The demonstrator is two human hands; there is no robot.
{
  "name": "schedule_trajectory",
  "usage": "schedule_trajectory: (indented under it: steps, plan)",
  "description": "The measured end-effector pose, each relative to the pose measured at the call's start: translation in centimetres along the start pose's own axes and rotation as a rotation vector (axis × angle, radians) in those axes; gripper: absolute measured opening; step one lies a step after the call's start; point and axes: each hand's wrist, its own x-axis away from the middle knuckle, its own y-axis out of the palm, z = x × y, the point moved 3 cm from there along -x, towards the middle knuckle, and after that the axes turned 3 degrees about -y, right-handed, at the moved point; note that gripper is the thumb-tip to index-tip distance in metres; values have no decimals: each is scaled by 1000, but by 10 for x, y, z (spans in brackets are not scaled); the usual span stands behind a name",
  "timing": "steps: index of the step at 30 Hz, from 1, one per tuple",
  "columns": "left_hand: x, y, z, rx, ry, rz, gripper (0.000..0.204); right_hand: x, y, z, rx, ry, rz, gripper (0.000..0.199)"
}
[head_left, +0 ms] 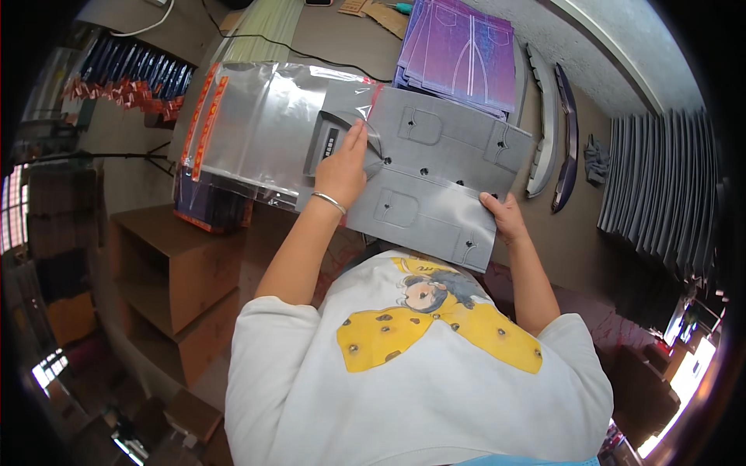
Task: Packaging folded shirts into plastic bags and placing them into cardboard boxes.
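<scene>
Left hand (342, 167), silver bangle on the wrist, fingers flat and extended, pressing down on the grey folded garment (435, 175) right at the mouth of the clear plastic bag (264, 124). Not gripping, just palm-down on top. Right hand (503, 217) closed on the garment's near right edge, thumb on top, fingers hidden under it. Garment is grey with stitched pockets and dark snaps, lying flat on the counter (334, 31), its left end partly inside the bag. Bag lies to the left, with a red-orange strip along its far left edge. Behind the garment, a stack of purple folded pieces (458, 46). Right of that, two long curved plastic pieces (556, 132), one pale, one dark. Far right, a row of dark grey flat pieces (660, 186) standing on edge. Left of the person, a brown cardboard box (179, 272), open side showing.
</scene>
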Motion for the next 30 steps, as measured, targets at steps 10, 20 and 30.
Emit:
schedule_trajectory:
  steps: [10, 20, 30]
  plan:
    - [-9, 20, 9, 141, 32, -106, 67, -7, 42, 4, -124, 5, -37, 34]
    - [-12, -5, 1, 149, -12, 24, 66, -23, 66, 5, -120, -105, -11, 34]
    - [-16, 3, 15, 190, 76, -86, 66, -18, 65, 0, -170, -55, -13, 33]
